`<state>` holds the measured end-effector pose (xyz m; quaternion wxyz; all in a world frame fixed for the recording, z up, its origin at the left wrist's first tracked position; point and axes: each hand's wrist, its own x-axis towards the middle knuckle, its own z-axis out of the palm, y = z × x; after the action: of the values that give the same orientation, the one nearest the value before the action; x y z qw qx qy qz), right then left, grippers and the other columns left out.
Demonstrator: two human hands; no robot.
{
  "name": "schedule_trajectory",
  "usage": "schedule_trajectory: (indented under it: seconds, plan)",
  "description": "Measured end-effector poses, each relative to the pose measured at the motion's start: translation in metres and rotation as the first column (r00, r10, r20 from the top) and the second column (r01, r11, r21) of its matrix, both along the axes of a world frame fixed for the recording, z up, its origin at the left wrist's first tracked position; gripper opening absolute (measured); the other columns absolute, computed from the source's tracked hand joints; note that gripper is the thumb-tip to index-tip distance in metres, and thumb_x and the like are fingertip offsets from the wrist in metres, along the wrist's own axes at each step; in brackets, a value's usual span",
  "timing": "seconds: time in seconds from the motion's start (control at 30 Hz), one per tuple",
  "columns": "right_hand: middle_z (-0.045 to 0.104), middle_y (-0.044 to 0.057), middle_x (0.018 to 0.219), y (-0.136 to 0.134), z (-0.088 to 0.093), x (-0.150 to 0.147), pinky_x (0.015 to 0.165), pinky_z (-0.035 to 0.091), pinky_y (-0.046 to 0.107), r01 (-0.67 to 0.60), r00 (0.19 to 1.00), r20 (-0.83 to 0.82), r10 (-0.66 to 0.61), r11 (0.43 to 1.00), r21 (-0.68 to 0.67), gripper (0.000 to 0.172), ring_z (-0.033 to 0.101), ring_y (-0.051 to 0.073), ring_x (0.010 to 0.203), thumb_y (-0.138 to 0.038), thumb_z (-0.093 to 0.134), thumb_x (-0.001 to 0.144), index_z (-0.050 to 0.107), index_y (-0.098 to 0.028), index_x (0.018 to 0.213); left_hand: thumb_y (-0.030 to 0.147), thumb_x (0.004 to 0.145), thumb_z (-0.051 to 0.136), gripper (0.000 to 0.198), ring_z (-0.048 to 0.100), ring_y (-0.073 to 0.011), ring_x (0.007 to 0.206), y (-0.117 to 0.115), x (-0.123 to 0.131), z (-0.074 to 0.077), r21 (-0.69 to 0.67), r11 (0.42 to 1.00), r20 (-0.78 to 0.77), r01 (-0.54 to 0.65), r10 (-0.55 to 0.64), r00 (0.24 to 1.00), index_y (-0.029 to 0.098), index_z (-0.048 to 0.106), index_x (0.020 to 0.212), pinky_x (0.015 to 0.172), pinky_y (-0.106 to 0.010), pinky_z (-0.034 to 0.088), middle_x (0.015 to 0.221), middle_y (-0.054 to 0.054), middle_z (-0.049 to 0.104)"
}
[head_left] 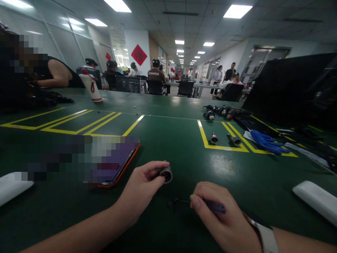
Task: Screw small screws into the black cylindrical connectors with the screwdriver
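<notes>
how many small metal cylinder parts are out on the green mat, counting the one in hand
3 clear ones: one metal cylinder pinched in the left hand, two lying inside the yellow box, left one and right one. The dark pile farther back may hold more.

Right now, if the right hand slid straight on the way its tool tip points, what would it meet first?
The right hand holds a thin screwdriver pointing left. First in line would probably be the small screws lying on the green table just past the tip; depth is hard to judge.

A far-off person's brown shirt bore pale letters that looked like "PUMPKIN". The red diamond sign on the far wall was too small to read.
</notes>
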<state>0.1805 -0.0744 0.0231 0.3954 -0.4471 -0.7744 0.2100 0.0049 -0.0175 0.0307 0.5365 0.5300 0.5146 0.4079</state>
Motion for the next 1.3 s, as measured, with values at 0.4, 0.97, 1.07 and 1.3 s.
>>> schedule_trajectory:
  seconds: [0.4, 0.97, 1.07, 1.3]
  plan:
    - [0.051, 0.000, 0.052, 0.0007, 0.0055, 0.0069, 0.047, 0.037, 0.023, -0.044, 0.998, -0.040, 0.049, 0.991, 0.125, 0.031, 0.048, 0.011, 0.049, -0.017, 0.037, 0.088, 0.052, -0.016, 0.061, 0.015, 0.068, 0.063, 0.031, 0.065, -0.0217, 0.092, 0.0020, -0.0038, -0.0013, -0.043, 0.999, 0.023, 0.030, -0.029, 0.999, 0.019, 0.069, 0.099, 0.088, -0.036, 0.047, 0.093, -0.005, 0.073]
    - [0.065, 0.009, 0.071, -0.0012, -0.0009, 0.0026, 0.056, 0.050, 0.027, -0.212, 0.956, 0.279, 0.091, 0.872, 0.442, 0.020, 0.059, 0.017, 0.064, -0.019, 0.040, 0.091, 0.058, -0.012, 0.087, 0.017, 0.063, 0.068, 0.034, 0.067, -0.0229, 0.092, -0.0046, 0.0023, 0.0032, -0.038, 0.999, 0.045, 0.020, -0.018, 0.999, 0.018, 0.069, 0.097, 0.088, -0.036, 0.049, 0.095, -0.005, 0.074]
    - [0.064, 0.009, 0.071, -0.0014, -0.0013, 0.0020, 0.056, 0.050, 0.027, -0.204, 0.954, 0.290, 0.073, 0.868, 0.452, 0.022, 0.059, 0.017, 0.064, -0.019, 0.039, 0.092, 0.059, -0.012, 0.086, 0.017, 0.062, 0.069, 0.034, 0.067, -0.0233, 0.091, -0.0047, 0.0025, 0.0033, -0.026, 0.999, 0.037, 0.031, -0.030, 0.999, 0.017, 0.070, 0.096, 0.087, -0.036, 0.051, 0.094, -0.005, 0.074]
    - [0.064, 0.009, 0.069, -0.0007, -0.0037, -0.0003, 0.054, 0.049, 0.028, -0.186, 0.958, 0.284, 0.048, 0.856, 0.483, 0.025, 0.059, 0.018, 0.062, -0.019, 0.040, 0.092, 0.060, -0.010, 0.082, 0.015, 0.062, 0.068, 0.027, 0.067, -0.0221, 0.092, -0.0042, 0.0015, -0.0011, 0.047, 0.998, 0.002, 0.046, -0.047, 0.999, 0.017, 0.071, 0.089, 0.084, -0.033, 0.053, 0.097, -0.005, 0.073]
